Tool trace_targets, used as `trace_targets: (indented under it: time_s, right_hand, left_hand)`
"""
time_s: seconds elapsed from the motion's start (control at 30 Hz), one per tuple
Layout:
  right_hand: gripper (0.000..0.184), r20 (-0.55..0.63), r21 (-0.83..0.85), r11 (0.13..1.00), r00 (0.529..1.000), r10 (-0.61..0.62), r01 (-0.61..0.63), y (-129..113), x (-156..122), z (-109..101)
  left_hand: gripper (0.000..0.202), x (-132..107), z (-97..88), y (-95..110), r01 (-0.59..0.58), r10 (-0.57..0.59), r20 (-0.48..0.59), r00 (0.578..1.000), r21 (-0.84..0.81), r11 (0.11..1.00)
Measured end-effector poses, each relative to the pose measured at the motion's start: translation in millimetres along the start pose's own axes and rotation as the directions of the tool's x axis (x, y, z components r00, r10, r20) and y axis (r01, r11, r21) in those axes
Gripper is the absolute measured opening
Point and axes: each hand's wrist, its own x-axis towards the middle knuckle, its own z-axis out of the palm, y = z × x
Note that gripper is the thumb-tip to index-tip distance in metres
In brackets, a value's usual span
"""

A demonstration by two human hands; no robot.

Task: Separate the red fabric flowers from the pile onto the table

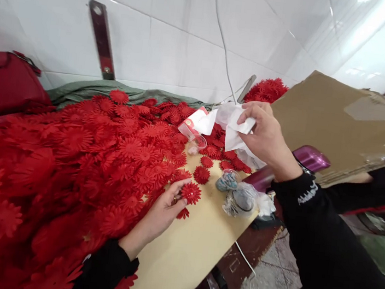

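Between the thumb and fingers of my left hand (162,213) is a red artificial flower (191,193), held above the pale board (180,254). My right hand (266,134) is raised farther back, pinching a white tissue (236,130). Just left of that tissue lies a red-and-white tissue pack (195,122), with another white sheet sticking out of it. A small clear plastic cup (197,142) stands in front of the pack. Loose red flowers (202,175) lie on the board between my hands.
A large heap of red flowers (73,149) covers the left side. Right of the board's middle sit a cup with bluish contents (227,181) and a plastic-wrapped bundle (241,199). A purple flask (311,159) and a cardboard box (341,119) stand at right. A red bag (8,79) is far left.
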Motion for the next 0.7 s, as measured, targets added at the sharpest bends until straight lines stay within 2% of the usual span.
trace_targets:
  time_s: [0.07, 0.17, 0.33, 0.43, 0.53, 0.63, 0.7]
  right_hand:
    - [0.013, -0.057, 0.033, 0.999, 0.998, -0.019, 0.021, -6, -25, -15]
    - [0.011, -0.074, 0.150, 0.984, 0.992, 0.104, -0.092, -8, -64, -18]
    - [0.007, -0.096, 0.260, 0.924, 0.944, 0.315, -0.282, 11, -119, 16]
    - [0.007, -0.028, 0.307, 0.887, 0.928, 0.370, -0.345, 25, -140, 34]
    - [0.015, 0.066, 0.140, 0.928, 0.939, 0.338, -0.344, 32, -151, 35]
    - [0.020, 0.152, -0.080, 0.975, 0.964, 0.219, -0.209, 31, -154, 27]
    - [0.020, 0.211, -0.148, 0.982, 0.966, 0.150, -0.120, 26, -151, 23]
  left_hand:
    - [0.059, 0, 0.6, 0, 0.014, -0.014, 0.002, 1.000, -0.007, 1.000]
    - [0.058, -1, 2.3, 3, 0.023, -0.022, 0.015, 1.000, -0.044, 0.999]
    - [0.056, -3, 3.7, 6, 0.010, -0.011, -0.007, 1.000, -0.047, 0.999]
    - [0.057, -3, 3.2, 5, 0.020, -0.020, -0.001, 1.000, -0.052, 0.998]
    - [0.057, -2, 2.8, 3, 0.027, -0.027, -0.005, 1.000, -0.048, 0.998]
    - [0.056, -1, 2.5, 2, 0.033, -0.033, -0.004, 0.999, -0.041, 0.999]
    - [0.055, -1, 2.2, 2, 0.034, -0.034, -0.003, 0.999, -0.029, 0.999]
